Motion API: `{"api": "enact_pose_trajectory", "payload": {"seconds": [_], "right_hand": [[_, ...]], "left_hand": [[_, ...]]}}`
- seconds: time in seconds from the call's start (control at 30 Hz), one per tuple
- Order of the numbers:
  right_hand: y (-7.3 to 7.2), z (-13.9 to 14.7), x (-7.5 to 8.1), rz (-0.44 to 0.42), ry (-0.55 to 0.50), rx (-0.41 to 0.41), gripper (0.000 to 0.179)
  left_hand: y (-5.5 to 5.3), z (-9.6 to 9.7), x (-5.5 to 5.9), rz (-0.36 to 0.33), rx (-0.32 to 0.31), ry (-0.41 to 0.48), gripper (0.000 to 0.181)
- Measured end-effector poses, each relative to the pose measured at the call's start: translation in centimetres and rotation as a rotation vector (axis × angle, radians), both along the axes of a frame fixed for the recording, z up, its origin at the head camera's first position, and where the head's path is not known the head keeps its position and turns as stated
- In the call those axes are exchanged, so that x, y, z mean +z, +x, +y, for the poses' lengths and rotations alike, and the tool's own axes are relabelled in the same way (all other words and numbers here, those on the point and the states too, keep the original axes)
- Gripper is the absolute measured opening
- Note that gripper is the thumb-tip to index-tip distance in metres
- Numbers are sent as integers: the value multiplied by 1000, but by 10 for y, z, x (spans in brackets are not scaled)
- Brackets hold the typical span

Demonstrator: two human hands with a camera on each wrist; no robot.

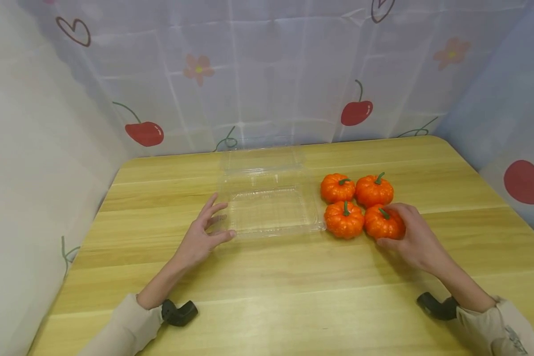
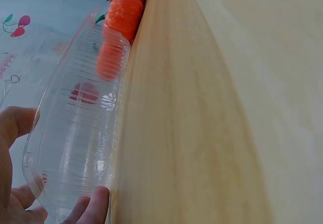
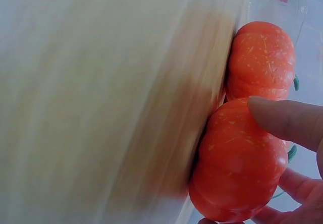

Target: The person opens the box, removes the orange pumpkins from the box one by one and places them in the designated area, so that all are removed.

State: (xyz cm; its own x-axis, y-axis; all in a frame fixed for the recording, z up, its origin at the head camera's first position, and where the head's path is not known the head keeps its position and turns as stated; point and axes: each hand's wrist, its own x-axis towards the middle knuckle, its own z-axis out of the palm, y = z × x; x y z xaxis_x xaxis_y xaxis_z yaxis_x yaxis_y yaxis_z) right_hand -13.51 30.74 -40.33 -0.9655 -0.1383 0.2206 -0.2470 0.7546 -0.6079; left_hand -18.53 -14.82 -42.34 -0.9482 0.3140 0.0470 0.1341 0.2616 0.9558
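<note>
A clear plastic clamshell box (image 1: pixel 271 210) lies on the table with its lid (image 1: pixel 262 160) folded back toward the curtain. At its left side my left hand (image 1: pixel 202 237) has spread fingers, the thumb at the near corner; in the left wrist view the thumb (image 2: pixel 20 120) is right at the rim. Small orange pumpkins with green stems sit in a tight cluster right of the box. My right hand (image 1: pixel 414 237) grips the near-right pumpkin (image 1: pixel 381 225), thumb in front and fingers around the far side. Beside it are the near-left pumpkin (image 1: pixel 343 221), far-left pumpkin (image 1: pixel 335 188) and far-right pumpkin (image 1: pixel 374 191).
The light wooden table (image 1: pixel 293 301) reaches back to a printed curtain (image 1: pixel 267 74) with cherries and flowers. A pale wall (image 1: pixel 40 173) stands close on the left. Dark wrist mounts (image 1: pixel 179 313) sit at both sleeves.
</note>
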Motion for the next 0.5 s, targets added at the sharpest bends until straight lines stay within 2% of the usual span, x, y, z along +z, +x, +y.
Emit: {"api": "enact_pose_trajectory", "payload": {"seconds": [0.3, 0.5], "right_hand": [[-1, 0, 1, -28, -34, -1, 74], [-2, 0, 1, -92, -18, -9, 77]], "left_hand": [[-2, -4, 0, -2, -15, -13, 71], [-5, -4, -1, -7, -24, 1, 73]]}}
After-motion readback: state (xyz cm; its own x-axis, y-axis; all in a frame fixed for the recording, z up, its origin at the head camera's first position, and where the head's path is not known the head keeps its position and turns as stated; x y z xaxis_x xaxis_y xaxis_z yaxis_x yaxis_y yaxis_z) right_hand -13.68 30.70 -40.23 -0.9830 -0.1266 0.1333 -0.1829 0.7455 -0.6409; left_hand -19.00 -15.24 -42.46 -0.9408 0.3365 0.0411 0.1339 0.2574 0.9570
